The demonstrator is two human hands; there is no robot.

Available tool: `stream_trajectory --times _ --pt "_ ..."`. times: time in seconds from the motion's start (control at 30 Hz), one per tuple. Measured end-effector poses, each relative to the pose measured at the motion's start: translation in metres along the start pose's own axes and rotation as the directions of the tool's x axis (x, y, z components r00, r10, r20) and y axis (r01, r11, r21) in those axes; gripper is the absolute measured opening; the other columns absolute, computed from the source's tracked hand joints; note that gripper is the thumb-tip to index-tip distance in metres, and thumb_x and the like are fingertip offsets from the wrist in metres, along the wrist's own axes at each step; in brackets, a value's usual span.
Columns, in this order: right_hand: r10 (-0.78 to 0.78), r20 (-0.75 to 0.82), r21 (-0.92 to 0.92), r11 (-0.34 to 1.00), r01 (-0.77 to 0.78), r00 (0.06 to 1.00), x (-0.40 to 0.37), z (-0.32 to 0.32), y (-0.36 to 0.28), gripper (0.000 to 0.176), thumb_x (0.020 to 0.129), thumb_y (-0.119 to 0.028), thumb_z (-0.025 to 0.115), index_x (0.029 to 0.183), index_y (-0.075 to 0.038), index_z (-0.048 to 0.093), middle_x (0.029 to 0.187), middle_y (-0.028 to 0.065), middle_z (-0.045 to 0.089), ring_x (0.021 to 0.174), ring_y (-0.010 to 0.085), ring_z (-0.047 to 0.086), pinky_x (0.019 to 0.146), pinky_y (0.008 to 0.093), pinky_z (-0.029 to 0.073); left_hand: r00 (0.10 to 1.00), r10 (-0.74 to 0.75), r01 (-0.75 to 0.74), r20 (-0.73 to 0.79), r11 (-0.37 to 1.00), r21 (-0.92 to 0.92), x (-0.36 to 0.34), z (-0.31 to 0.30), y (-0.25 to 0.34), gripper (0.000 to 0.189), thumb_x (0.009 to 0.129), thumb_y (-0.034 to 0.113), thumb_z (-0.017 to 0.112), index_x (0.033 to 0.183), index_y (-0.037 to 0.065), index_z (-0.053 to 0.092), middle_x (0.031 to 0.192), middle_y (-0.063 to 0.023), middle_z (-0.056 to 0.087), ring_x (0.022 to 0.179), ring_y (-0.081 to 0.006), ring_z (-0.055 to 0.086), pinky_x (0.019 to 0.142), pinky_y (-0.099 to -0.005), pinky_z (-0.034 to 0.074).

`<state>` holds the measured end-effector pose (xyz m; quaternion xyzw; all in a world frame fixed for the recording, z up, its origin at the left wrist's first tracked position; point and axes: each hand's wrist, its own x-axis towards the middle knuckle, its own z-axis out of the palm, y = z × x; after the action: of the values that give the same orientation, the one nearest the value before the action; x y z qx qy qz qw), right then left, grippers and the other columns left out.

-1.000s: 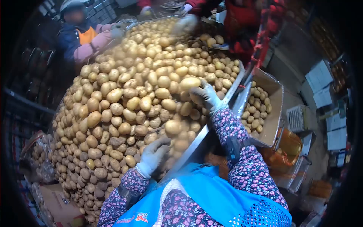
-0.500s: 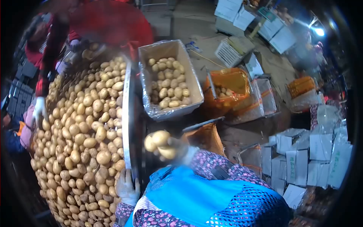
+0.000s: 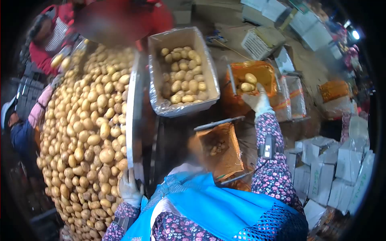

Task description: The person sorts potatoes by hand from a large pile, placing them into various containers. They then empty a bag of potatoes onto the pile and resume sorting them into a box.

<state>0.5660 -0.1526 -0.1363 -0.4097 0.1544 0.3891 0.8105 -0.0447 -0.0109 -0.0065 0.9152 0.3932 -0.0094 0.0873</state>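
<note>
- Yellow potatoes (image 3: 250,78) are at the mouth of the orange bag (image 3: 266,71), just beyond the right hand (image 3: 258,100).
- That gloved hand is unclenched, fingers extended.
- Cardboard box (image 3: 206,54) with more potatoes stands left of the bag.
- Potato heap (image 3: 86,140) spreads farther left of the bag.
- Left hand (image 3: 130,190) rests at the heap's edge, lower left of the bag; I cannot tell if it grips.

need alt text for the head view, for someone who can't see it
A gloved right hand, potatoes close by, reaches over an orange bag, while the gloved left hand rests at the edge of a big potato heap. A cardboard box of potatoes stands between heap and bag.
</note>
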Motion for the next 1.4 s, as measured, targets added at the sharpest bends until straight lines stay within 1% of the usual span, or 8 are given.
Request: stream_trajectory --times 0.57,0.7,0.8,0.9,0.93,1.0,1.07,1.4 --pt "0.482 0.565 -0.825 0.359 0.438 0.670 -0.261 0.267 0.251 0.033 0.093 -0.016 0.067 0.123 -0.003 0.064 0.100 0.0072 0.070 0.083 0.0146 0.068 0.069 0.0243 0.054 0.936 0.120 -0.162 -0.330 0.982 -0.102 -0.071 -0.008 -0.035 0.036 0.081 0.017 0.067 0.114 0.004 0.062 0.114 -0.0131 0.062 0.106 -0.0300 0.060 0.097 -0.0451 0.046" --pt "0.440 0.897 -0.030 -0.046 0.998 0.047 -0.270 0.300 0.348 0.043 0.086 -0.020 0.066 0.128 -0.011 0.060 0.118 0.0168 0.066 0.107 0.0320 0.064 0.095 0.0401 0.050 0.892 0.126 -0.179 -0.433 0.980 -0.083 -0.094 -0.019 -0.045 0.033 0.078 0.015 0.067 0.108 0.003 0.064 0.109 -0.0107 0.064 0.109 -0.0278 0.059 0.100 -0.0459 0.045" --pt "0.576 0.818 0.183 -0.285 0.941 0.015 -0.273 0.313 0.405 0.057 0.072 -0.011 0.073 0.128 -0.012 0.060 0.127 0.0127 0.060 0.120 0.0326 0.055 0.107 0.0393 0.042 0.893 0.122 -0.200 -0.434 0.970 -0.140 -0.099 -0.023 -0.053 0.033 0.079 0.016 0.066 0.109 0.004 0.065 0.109 -0.0103 0.064 0.110 -0.0278 0.059 0.101 -0.0459 0.045" --pt "0.576 0.815 -0.030 -0.056 0.998 0.057 -0.251 0.329 0.408 0.056 0.070 -0.009 0.069 0.125 -0.013 0.061 0.115 0.0150 0.063 0.110 0.0328 0.061 0.098 0.0380 0.049 0.873 0.074 -0.153 -0.483 0.980 -0.126 -0.104 -0.049 -0.054 0.033 0.078 0.018 0.063 0.109 0.005 0.066 0.109 -0.0089 0.064 0.110 -0.0285 0.059 0.100 -0.0459 0.045" --pt "0.627 0.586 -0.644 -0.024 0.765 0.513 -0.281 0.348 0.387 0.049 0.074 -0.011 0.066 0.123 -0.009 0.061 0.106 0.0144 0.066 0.095 0.0303 0.066 0.085 0.0393 0.056 0.870 0.063 -0.145 -0.489 0.981 -0.131 -0.106 -0.048 -0.058 0.033 0.078 0.018 0.063 0.109 0.005 0.066 0.109 -0.0089 0.064 0.110 -0.0285 0.059 0.100 -0.0459 0.045" --pt "0.628 0.659 -0.743 0.630 0.227 0.414 -0.208 0.339 0.392 0.039 0.079 -0.016 0.063 0.116 -0.004 0.061 0.097 0.0114 0.066 0.083 0.0266 0.066 0.075 0.0397 0.058 0.873 -0.117 -0.014 -0.473 0.964 -0.264 -0.114 -0.048 -0.066 0.031 0.078 0.015 0.063 0.107 0.006 0.067 0.108 -0.0096 0.065 0.108 -0.0285 0.060 0.097 -0.0458 0.048" --pt "0.546 0.699 -0.676 0.715 0.178 0.462 -0.169 0.341 0.386 0.031 0.083 -0.021 0.063 0.108 -0.003 0.061 0.096 0.0091 0.065 0.081 0.0266 0.065 0.074 0.0415 0.059 0.847 -0.189 0.073 -0.497 0.967 -0.244 -0.120 -0.048 -0.084 0.027 0.079 0.012 0.064 0.105 0.007 0.068 0.108 -0.0110 0.066 0.107 -0.0295 0.061 0.093 -0.0454 0.049" --pt "0.811 0.543 -0.836 0.546 0.052 0.220 -0.281 0.346 0.388 0.047 0.093 -0.022 0.062 0.129 0.006 0.053 0.097 0.0108 0.066 0.087 0.0203 0.065 0.077 0.0294 0.056 0.606 -0.601 0.794 -0.522 0.496 0.351 -0.069 -0.136 -0.239 0.042 0.085 0.010 0.055 0.126 0.004 0.055 0.116 -0.0124 0.062 0.109 -0.0307 0.056 0.093 -0.0435 0.045"
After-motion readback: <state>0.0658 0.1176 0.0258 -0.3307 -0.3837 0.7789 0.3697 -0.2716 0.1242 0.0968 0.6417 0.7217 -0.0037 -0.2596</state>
